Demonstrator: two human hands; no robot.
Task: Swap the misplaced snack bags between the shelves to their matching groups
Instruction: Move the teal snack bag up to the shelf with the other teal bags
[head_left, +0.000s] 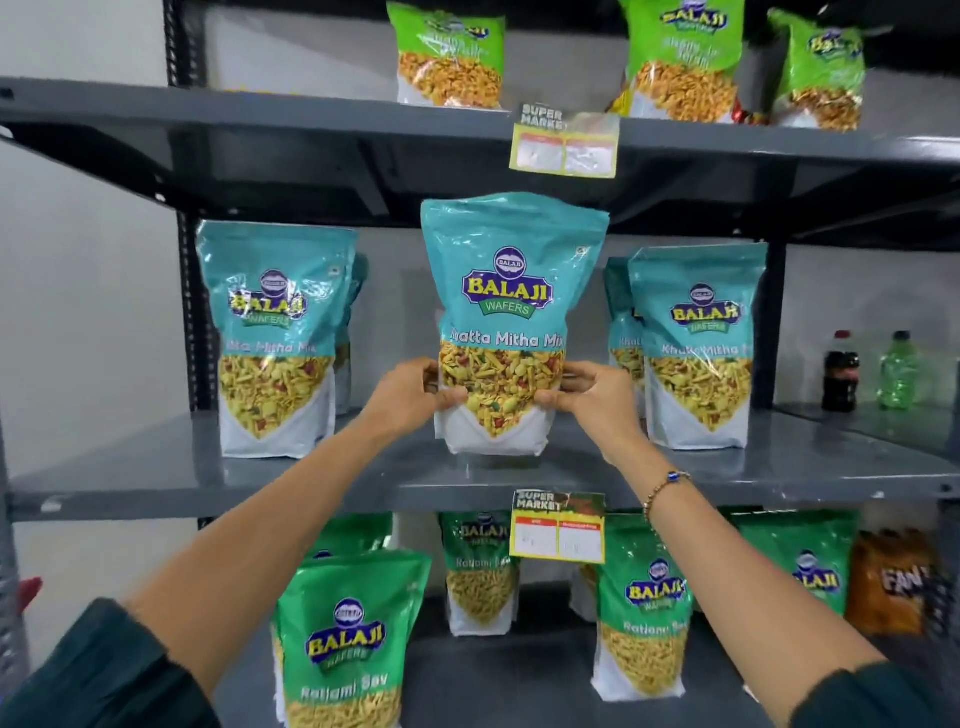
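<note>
A teal Khatta Mitha Mix bag (506, 291) stands upright in the middle of the middle shelf (156, 483). My left hand (405, 397) grips its lower left edge and my right hand (597, 397) grips its lower right edge. More teal bags of the same kind stand on this shelf, one at the left (272, 338) and others at the right (696, 343). Light green bags (449, 57) line the top shelf. Dark green Ratlami Sev bags (348, 639) fill the bottom shelf.
Price tags (565, 145) hang on the shelf fronts. A dark cola bottle (840, 371) and a green bottle (898, 371) stand on a neighbouring shelf at the right. An orange drink pack (891, 587) sits at the lower right. A black upright post (192, 312) borders the rack's left.
</note>
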